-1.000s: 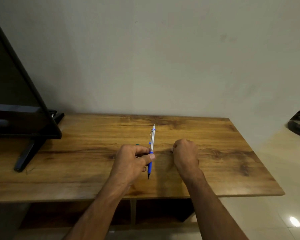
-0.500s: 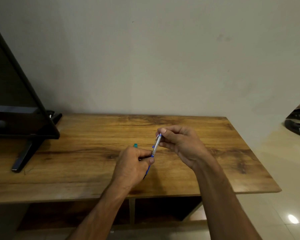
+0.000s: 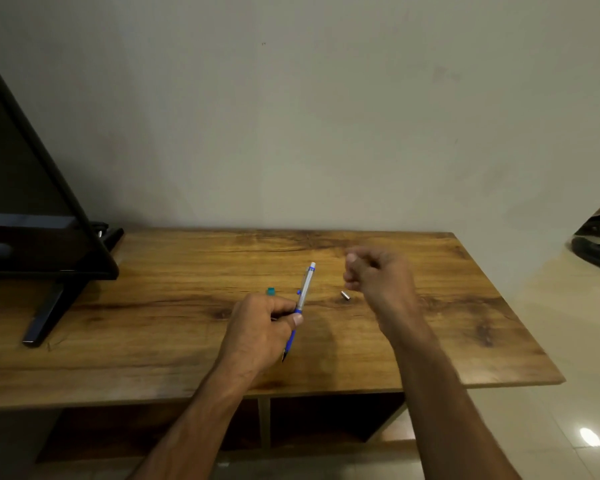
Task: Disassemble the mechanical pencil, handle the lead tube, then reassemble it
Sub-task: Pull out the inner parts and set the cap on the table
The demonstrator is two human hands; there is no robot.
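The left hand (image 3: 260,327) is closed around the mechanical pencil (image 3: 301,303) at its middle, above the wooden table (image 3: 153,327). The pencil's long axis runs near to far, tilted slightly right, writing tip toward the person and white end toward the wall. The right hand (image 3: 378,275), blurred, is loosely curled; whether it grips anything cannot be told. A small silver cap (image 3: 345,295) lies on the table just beside it.

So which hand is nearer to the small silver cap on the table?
Right. The right hand hovers just above the silver cap; the left hand holds the pencil farther left.
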